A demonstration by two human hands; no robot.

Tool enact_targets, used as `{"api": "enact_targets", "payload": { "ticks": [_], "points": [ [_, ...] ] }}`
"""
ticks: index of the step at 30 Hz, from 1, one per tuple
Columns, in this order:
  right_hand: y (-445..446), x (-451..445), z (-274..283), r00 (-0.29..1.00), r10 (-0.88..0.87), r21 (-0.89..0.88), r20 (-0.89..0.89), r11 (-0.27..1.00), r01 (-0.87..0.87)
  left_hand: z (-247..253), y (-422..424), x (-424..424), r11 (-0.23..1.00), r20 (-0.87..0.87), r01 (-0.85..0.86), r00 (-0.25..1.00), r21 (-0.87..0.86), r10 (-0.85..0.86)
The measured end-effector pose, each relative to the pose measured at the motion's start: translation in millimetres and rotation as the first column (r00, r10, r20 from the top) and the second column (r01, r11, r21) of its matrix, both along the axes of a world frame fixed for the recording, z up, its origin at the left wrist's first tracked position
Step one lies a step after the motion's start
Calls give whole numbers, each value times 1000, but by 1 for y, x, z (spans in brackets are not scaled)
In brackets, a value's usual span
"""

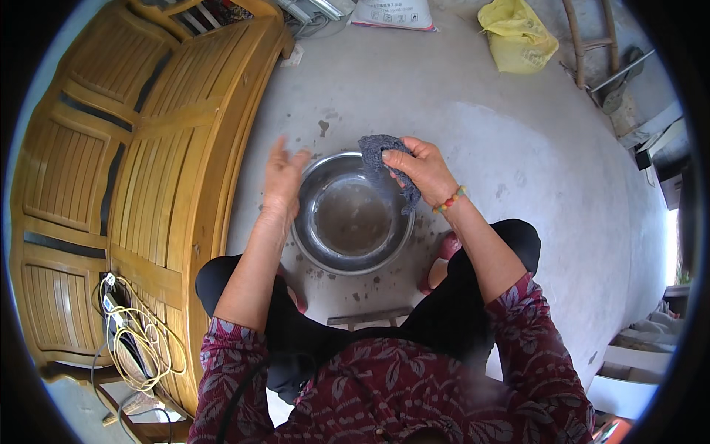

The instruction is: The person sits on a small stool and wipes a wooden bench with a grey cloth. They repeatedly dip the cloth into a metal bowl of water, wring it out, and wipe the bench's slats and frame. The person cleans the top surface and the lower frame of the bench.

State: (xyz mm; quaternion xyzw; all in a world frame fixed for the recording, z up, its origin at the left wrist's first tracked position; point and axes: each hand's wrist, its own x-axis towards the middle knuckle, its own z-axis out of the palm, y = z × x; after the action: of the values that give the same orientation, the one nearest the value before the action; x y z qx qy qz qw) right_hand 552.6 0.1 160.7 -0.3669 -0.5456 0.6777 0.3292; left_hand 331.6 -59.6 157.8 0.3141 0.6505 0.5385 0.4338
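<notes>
A round metal basin (355, 216) with cloudy water in it stands on the concrete floor between my feet. My right hand (419, 166), with a beaded bracelet at the wrist, grips a bunched grey cloth (380, 147) above the basin's upper right rim; part of the cloth hangs down and looks blurred. My left hand (284, 172) is raised beside the basin's left rim, its fingers apart and blurred, with nothing in it.
A wooden slatted bench (161, 166) runs along the left, with coiled yellow cable (144, 344) on its near end. A yellow sack (521, 41) and a white sack (392, 14) lie at the far side. Wet spots mark the floor around the basin.
</notes>
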Motion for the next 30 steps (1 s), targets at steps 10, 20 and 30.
{"api": "enact_targets", "payload": {
  "ticks": [10, 20, 30],
  "points": [
    [-7, -4, -6, 996, 81, 5, 22, 997, -81, -16, -13, 48, 829, -276, 523, 841, 198, -465],
    [-15, -8, -29, 992, 43, 190, 117, 980, -65, -14, -7, 29, 916, -711, 369, 686, 156, -155],
    [-21, -16, -40, 942, -109, -844, -316, 486, -227, -12, -16, 47, 766, -569, 555, 761, 324, -311]
  ]
}}
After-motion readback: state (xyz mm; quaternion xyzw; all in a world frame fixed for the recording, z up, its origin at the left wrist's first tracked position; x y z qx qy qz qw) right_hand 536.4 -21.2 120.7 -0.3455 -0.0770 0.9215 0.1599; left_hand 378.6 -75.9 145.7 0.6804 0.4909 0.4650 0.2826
